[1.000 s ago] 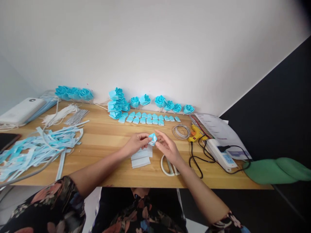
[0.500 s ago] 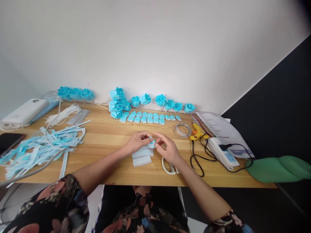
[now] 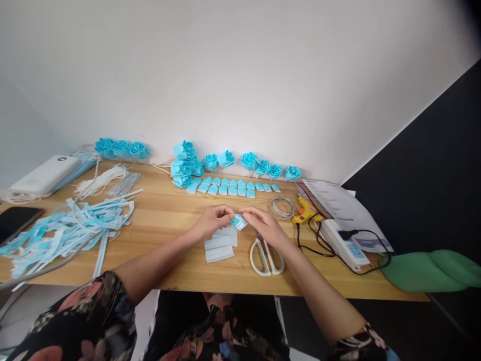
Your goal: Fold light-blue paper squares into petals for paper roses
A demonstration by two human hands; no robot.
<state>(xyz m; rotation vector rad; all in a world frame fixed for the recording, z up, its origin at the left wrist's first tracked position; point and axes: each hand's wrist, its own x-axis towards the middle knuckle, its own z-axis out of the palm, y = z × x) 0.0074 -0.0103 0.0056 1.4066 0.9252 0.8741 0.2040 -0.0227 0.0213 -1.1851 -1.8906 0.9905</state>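
Note:
My left hand (image 3: 217, 220) pinches the left edge of a small blue and white piece of folded fabric (image 3: 239, 221). At its right edge is my right hand (image 3: 265, 224), its fingers laid together and holding the piece. Just below the hands, pale rectangular fabric pieces (image 3: 219, 248) lie overlapping on the table. Scissors (image 3: 267, 260) with white handles rest under my right wrist, their blades mostly hidden by the hand. Beyond the hands stand rows of small blue petal-shaped pieces (image 3: 223, 190).
Blue fabric roses (image 3: 182, 167) line the wall. To the left lie a heap of strips (image 3: 75, 233), white cords (image 3: 99, 181), a phone (image 3: 18, 220) and a white power bank (image 3: 45, 175). On the right are coiled wire (image 3: 281, 207), a yellow glue gun (image 3: 306, 210), a power strip (image 3: 345, 245) and papers (image 3: 338, 200).
My right hand has turned flatter, its fingers now straighter along the blue piece. More of that piece shows between the hands, and the scissors are more visible. The view has shifted slightly.

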